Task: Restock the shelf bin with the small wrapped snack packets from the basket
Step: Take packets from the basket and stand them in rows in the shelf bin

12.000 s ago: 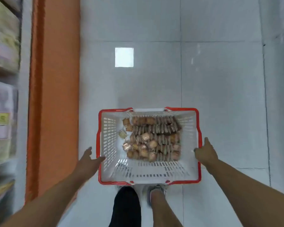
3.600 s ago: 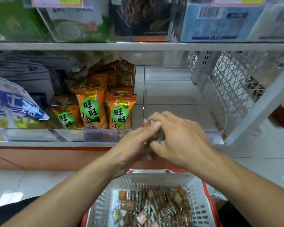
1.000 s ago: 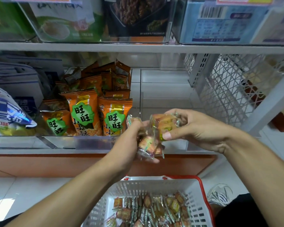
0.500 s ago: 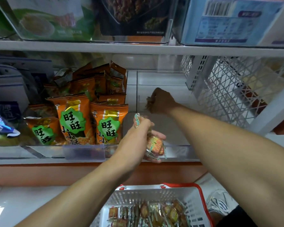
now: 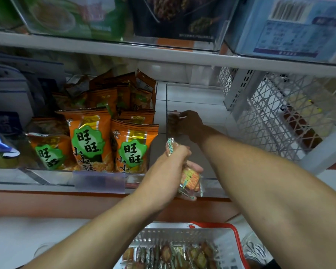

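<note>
R hand [image 5: 190, 123] far inside clear bin [image 5: 192, 98], gripping 1 packet [image 5: 173, 123]. L hand [image 5: 169, 167] near bin front, clutching approx 2 packets [image 5: 190, 179]. 1 basket [image 5: 182, 235] below, many packets.

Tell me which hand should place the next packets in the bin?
Probably the right hand: it is already deep inside the clear shelf bin, setting packets down at the back. The left hand grips its snack packets outside the bin's front edge, ready to pass them across.
</note>
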The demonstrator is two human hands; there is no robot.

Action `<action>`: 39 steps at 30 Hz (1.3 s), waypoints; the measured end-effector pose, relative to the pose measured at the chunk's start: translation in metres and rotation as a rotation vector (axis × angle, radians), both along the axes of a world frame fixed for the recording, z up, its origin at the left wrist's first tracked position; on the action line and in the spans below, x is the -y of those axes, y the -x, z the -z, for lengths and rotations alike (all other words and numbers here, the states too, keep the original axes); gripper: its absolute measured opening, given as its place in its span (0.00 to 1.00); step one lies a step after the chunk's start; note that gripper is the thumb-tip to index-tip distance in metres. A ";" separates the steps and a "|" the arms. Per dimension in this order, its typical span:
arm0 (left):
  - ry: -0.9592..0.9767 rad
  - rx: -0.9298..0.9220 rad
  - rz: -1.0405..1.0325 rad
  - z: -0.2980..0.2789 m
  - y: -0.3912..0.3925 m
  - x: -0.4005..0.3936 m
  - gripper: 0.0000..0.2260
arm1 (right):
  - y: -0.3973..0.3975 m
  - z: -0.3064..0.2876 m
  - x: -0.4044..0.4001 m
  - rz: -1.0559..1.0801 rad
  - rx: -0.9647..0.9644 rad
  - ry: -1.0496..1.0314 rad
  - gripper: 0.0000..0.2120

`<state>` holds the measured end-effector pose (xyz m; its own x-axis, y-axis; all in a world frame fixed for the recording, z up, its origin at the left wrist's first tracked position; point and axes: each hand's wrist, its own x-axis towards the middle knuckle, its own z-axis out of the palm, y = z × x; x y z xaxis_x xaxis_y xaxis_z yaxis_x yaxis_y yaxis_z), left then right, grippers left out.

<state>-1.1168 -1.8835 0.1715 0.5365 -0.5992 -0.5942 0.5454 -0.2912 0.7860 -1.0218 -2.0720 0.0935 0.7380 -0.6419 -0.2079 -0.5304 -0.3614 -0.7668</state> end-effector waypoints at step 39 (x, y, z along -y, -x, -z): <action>0.230 0.113 0.015 0.024 0.006 -0.024 0.16 | 0.005 0.001 -0.010 0.130 0.149 -0.030 0.28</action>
